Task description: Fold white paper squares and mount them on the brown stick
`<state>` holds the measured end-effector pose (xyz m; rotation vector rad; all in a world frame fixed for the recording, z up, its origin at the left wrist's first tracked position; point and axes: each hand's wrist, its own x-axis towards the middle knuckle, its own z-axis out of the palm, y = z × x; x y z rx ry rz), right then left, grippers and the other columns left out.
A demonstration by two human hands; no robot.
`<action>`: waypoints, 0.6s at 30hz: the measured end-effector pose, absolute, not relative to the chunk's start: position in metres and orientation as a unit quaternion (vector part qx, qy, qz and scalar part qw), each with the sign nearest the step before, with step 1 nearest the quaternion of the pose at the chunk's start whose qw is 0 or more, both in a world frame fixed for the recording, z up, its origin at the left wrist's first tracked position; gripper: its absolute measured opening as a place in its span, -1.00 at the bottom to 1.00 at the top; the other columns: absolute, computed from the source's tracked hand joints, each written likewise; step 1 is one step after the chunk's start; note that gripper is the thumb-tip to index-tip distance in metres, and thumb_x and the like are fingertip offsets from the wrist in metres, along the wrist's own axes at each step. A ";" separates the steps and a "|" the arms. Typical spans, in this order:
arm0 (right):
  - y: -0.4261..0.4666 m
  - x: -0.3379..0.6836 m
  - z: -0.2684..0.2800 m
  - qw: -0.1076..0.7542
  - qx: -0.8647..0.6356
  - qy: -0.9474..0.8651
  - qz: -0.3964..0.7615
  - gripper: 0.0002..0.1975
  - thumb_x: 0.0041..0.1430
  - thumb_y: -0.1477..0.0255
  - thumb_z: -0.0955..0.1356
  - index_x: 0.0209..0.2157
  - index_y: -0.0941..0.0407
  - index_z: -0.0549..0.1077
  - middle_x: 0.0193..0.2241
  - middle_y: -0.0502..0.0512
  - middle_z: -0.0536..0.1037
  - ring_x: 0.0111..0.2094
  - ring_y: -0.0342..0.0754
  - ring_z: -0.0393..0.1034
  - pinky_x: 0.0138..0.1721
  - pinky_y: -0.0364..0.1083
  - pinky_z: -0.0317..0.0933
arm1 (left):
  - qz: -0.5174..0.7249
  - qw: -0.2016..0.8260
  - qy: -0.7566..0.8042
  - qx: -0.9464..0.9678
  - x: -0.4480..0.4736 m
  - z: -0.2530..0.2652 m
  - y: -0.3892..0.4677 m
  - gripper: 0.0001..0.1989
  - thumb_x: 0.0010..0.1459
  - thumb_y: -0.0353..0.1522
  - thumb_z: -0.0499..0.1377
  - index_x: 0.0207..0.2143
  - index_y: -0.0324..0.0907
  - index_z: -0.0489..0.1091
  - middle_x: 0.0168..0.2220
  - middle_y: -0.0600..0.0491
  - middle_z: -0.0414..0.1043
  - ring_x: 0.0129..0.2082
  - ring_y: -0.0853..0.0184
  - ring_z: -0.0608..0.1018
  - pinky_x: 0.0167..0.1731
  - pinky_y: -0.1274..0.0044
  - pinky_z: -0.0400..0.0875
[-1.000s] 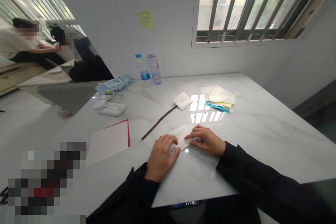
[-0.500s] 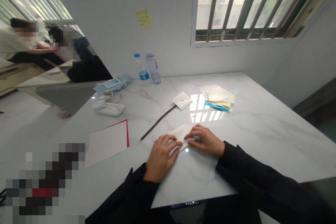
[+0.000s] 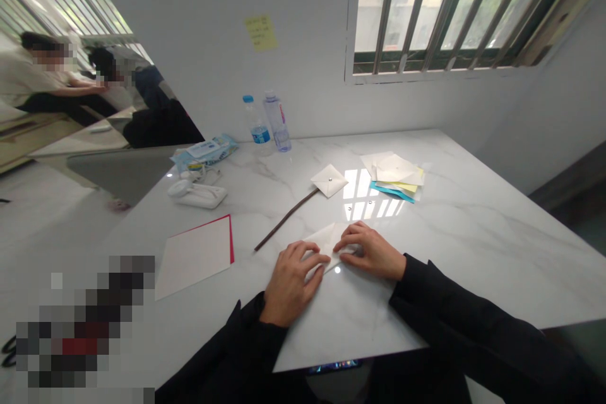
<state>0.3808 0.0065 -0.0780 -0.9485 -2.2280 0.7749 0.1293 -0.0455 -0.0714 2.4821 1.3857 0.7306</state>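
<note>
Brown stick [image 3: 285,219] lies beside the white sheet [image 3: 326,237], stacked papers [image 3: 396,169] beyond.

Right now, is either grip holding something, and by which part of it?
The left grip is at the left side of the folded white paper, the right grip at its right side; both touch it; whether either pinches it cannot be told.

Left fingers [image 3: 315,260] and right fingers [image 3: 353,240] hide parts of the white paper [image 3: 324,237]; writing on the yellow note [image 3: 261,33] is illegible; the top edge crops the window [image 3: 400,19]
</note>
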 end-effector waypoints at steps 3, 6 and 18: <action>0.007 0.381 -0.078 0.296 -0.355 -0.836 0.295 -0.79 0.26 0.52 0.49 -0.10 0.00 0.70 -0.20 0.12 0.61 -0.05 0.09 0.42 0.09 0.11 0.36 | 0.247 0.102 0.470 0.841 0.129 -0.072 -0.046 -0.77 0.34 -0.44 0.26 -0.06 0.04 0.61 0.02 0.02 0.53 0.08 0.09 0.49 0.09 0.20 0.41; 0.007 0.381 -0.079 0.296 -0.359 -0.832 0.301 -0.77 0.25 0.53 0.49 -0.08 0.00 0.69 -0.18 0.12 0.63 -0.02 0.10 0.42 0.11 0.12 0.35 | 0.248 0.104 0.469 0.841 0.129 -0.072 -0.046 -0.79 0.35 -0.43 0.25 -0.06 0.03 0.61 0.03 0.02 0.52 0.09 0.09 0.48 0.11 0.19 0.40; 0.008 0.382 -0.078 0.286 -0.359 -0.834 0.304 -0.76 0.25 0.52 0.49 -0.06 0.01 0.68 -0.15 0.11 0.64 -0.01 0.10 0.40 0.11 0.11 0.34 | 0.251 0.111 0.469 0.839 0.129 -0.072 -0.046 -0.84 0.38 -0.40 0.25 -0.09 0.01 0.62 0.03 0.02 0.52 0.10 0.10 0.48 0.10 0.20 0.38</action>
